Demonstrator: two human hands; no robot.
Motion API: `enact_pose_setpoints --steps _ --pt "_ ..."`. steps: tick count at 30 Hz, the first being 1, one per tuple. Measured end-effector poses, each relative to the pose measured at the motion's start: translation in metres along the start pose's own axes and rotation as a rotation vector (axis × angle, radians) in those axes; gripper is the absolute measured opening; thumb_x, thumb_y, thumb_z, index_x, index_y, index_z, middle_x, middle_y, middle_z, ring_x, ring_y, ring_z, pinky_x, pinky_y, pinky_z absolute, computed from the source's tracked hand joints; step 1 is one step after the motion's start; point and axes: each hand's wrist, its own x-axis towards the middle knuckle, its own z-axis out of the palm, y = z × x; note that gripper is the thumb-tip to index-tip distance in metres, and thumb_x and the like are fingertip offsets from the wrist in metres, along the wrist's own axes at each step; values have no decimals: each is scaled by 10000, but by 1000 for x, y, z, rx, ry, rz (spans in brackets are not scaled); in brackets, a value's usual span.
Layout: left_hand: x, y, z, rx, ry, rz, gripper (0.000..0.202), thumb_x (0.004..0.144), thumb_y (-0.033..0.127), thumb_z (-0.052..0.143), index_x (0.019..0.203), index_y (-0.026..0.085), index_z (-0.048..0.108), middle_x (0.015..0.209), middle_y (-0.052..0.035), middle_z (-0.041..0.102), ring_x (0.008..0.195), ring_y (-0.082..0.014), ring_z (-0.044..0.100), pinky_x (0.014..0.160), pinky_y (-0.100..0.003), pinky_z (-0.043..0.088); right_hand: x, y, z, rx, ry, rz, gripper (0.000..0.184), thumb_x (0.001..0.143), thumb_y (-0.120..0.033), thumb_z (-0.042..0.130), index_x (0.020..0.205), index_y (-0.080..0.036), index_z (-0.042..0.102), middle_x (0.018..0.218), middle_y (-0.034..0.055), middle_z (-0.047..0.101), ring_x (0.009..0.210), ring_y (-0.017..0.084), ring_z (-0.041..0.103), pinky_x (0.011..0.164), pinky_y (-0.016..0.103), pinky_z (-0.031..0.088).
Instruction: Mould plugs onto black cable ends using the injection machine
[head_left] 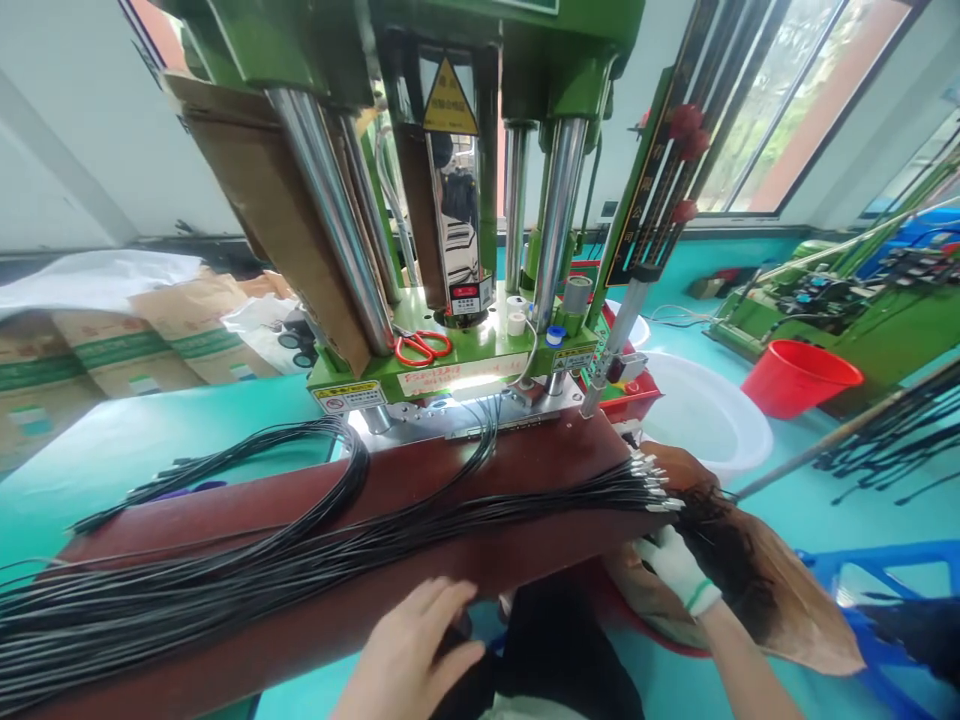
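A thick bundle of thin black cables (315,560) lies across the dark red worktable (420,480), metal-tipped ends (652,485) fanned out at the right. My bare left hand (412,650) rests at the table's near edge, fingers stretched out, holding nothing, just below the bundle. My right hand (679,570) wears a white glove with a green cuff and reaches into a brown paper bag (780,590) beside the table, under the cable tips. Its fingers are partly hidden in dark material inside the bag.
A green press machine (465,350) with chrome columns stands behind the table; red-handled scissors (421,346) lie on its base. A white basin (705,415) and red bucket (796,375) sit on the floor at right. Cardboard boxes (112,350) stack at left. A blue crate (885,580) is lower right.
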Motion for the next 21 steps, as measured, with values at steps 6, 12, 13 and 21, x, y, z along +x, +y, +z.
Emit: enact_pose_setpoints --steps 6,12,13,21 --pt "119 53 15 269 161 213 474 741 370 596 1165 186 490 1186 -102 520 1121 -274 442 896 -430 403 -19 12 4 -28 -69 -16 296 754 -322 569 988 -145 605 1006 104 624 930 234 584 798 352 462" --pt "160 53 23 307 -28 278 202 792 334 534 912 182 591 913 -76 592 879 -222 550 736 -334 450 -28 30 -2 -55 -152 -151 574 670 -328 433 1203 -121 490 1149 134 589 1058 247 552 894 330 423" --pt "162 52 20 276 -29 274 190 800 322 521 908 185 596 911 -74 598 873 -217 553 734 -324 446 -30 32 -3 -36 -180 -152 594 665 -325 426 1227 -137 467 1166 122 581 1061 238 553 899 328 423" --pt "179 41 -26 -362 30 180 166 754 276 535 790 147 633 755 -10 624 733 -156 562 677 -257 423 -42 -2 -31 -105 -245 -300 394 657 -303 435 966 -171 640 1041 123 643 946 276 594 840 359 453"
